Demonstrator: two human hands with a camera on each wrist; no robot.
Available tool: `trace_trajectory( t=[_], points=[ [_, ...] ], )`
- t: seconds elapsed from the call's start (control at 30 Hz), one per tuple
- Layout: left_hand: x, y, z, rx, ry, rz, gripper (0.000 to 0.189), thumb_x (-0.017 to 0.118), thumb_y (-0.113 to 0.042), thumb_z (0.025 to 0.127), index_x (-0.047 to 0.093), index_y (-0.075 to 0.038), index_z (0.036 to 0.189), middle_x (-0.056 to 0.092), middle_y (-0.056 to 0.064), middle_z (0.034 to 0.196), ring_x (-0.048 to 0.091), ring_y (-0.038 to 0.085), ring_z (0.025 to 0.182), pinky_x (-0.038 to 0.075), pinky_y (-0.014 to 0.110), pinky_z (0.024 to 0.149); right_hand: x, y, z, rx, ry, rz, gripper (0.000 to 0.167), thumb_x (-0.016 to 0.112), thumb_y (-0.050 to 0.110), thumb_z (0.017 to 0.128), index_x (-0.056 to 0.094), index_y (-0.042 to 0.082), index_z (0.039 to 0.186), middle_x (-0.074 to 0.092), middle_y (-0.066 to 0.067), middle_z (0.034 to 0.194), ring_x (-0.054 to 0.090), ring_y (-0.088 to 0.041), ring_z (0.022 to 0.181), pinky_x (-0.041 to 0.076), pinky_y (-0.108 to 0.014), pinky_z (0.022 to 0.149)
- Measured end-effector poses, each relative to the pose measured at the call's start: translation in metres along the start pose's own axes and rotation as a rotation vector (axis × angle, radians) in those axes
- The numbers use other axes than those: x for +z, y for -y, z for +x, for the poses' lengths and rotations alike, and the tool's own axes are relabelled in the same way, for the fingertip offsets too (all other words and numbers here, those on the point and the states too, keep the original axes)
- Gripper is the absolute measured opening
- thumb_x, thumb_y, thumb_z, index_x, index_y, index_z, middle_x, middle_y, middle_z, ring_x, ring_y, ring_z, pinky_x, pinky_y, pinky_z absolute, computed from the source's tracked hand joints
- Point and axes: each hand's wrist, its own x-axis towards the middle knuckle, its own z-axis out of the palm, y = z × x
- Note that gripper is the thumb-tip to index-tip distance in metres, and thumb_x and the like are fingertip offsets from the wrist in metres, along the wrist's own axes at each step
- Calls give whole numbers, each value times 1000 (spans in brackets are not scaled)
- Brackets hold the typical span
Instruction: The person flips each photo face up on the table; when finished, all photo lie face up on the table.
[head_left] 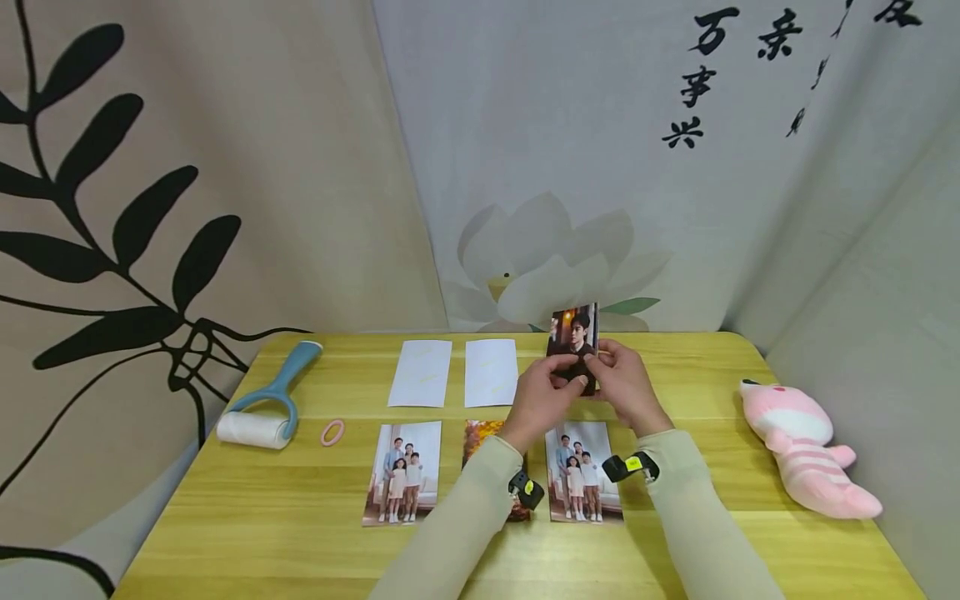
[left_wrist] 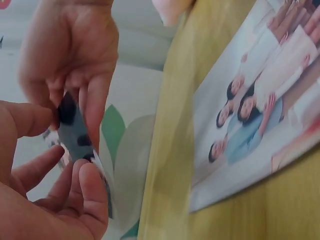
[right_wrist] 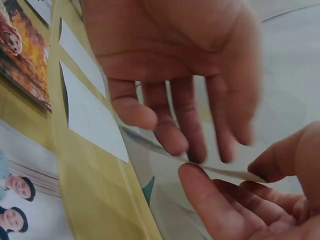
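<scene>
Above the table's back part, both hands hold a photo print point(head_left: 576, 332) upright, showing a dark-haired person in dark clothes. My left hand point(head_left: 546, 393) grips its left side and lower part, fingers across the front. My right hand point(head_left: 628, 385) pinches the right edge with the thumb in front. Seen from the left wrist, the print point(left_wrist: 77, 132) is nearly edge-on between the left fingers point(left_wrist: 92, 187) and the right hand point(left_wrist: 75, 55). The right wrist view shows the card's thin edge point(right_wrist: 225, 171) between the hands.
Two white cards point(head_left: 419, 373) lie face down at the back. In front are two family photos point(head_left: 403, 475) and an autumn-coloured photo point(head_left: 480, 435) partly under the left sleeve. A lint roller point(head_left: 255, 429) and pink ring point(head_left: 332, 432) lie left, a pink plush toy point(head_left: 810, 450) right.
</scene>
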Motion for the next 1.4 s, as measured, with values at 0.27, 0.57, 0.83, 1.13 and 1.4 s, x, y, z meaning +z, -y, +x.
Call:
trace_trajectory(
  t=[0.27, 0.57, 0.83, 1.13, 1.4],
  points=[
    [-19, 13, 4, -10, -87, -13, 31, 71, -24, 102, 73, -19, 133, 70, 3, 130, 69, 17, 104, 60, 28, 78, -6, 7, -6, -1, -2, -26, 44, 51, 14, 111, 47, -6, 149, 61, -35, 141, 71, -41, 116, 66, -41, 78],
    [-23, 24, 3, -77, -133, -102, 38, 70, -14, 101, 67, -12, 139, 73, 8, 123, 74, 24, 103, 63, 34, 80, -10, 4, -6, 4, -6, -21, 42, 53, 14, 110, 49, -6, 147, 60, -34, 137, 74, -27, 102, 66, -37, 76],
    [-22, 35, 7, -176, -82, -334, 37, 68, -5, 101, 67, -11, 137, 68, 11, 112, 74, 37, 91, 65, 50, 82, -12, -3, -2, 21, -37, -59, 46, 61, 18, 108, 51, -3, 148, 60, -17, 118, 69, -16, 87, 66, -34, 70],
    [-24, 44, 10, -221, -114, -339, 34, 67, -2, 100, 70, -8, 133, 68, 11, 106, 76, 30, 83, 66, 43, 79, -15, -19, 6, 2, -65, -66, 44, 64, 11, 104, 56, -2, 146, 59, -13, 106, 66, -17, 79, 67, -46, 75],
    [-21, 48, 9, -260, -87, -320, 35, 66, -4, 101, 68, -7, 136, 66, 9, 104, 74, 20, 83, 66, 39, 81, -16, -35, 16, 32, -80, -123, 39, 63, 4, 100, 63, -3, 139, 60, -13, 106, 62, -16, 76, 65, -37, 68]
  ],
)
